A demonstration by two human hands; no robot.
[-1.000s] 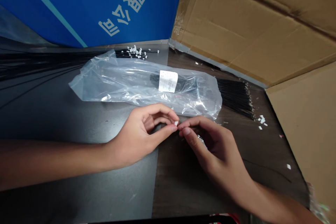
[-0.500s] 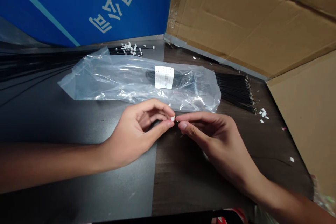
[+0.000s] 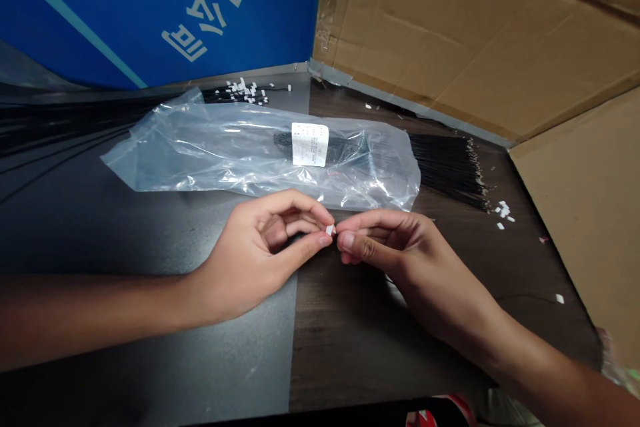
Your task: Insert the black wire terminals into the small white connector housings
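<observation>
My left hand (image 3: 265,257) pinches a small white plastic connector housing (image 3: 330,230) between thumb and forefinger. Facing it, my right hand (image 3: 400,247) is closed in a pinch on a thin wire, whose tip meets the housing; most of the wire is hidden by the fingers. How deep the tip sits in the housing I cannot tell. Just behind both hands lies a clear plastic bag (image 3: 225,173) with a white label (image 3: 310,145). Out of its right end fans a bundle of black wires (image 3: 445,167) with small metal terminals at their tips.
Several loose white housings (image 3: 504,210) lie right of the bundle, and another housing (image 3: 559,299) nearer the right edge. Black wires with white ends (image 3: 245,90) stretch along the back left. A blue panel (image 3: 125,7) and cardboard walls (image 3: 450,27) bound the table (image 3: 340,347).
My right hand has moved slightly left, closing the small gap between the wire tip and the housing. My left hand keeps its pinch. The whole view has shifted a little.
</observation>
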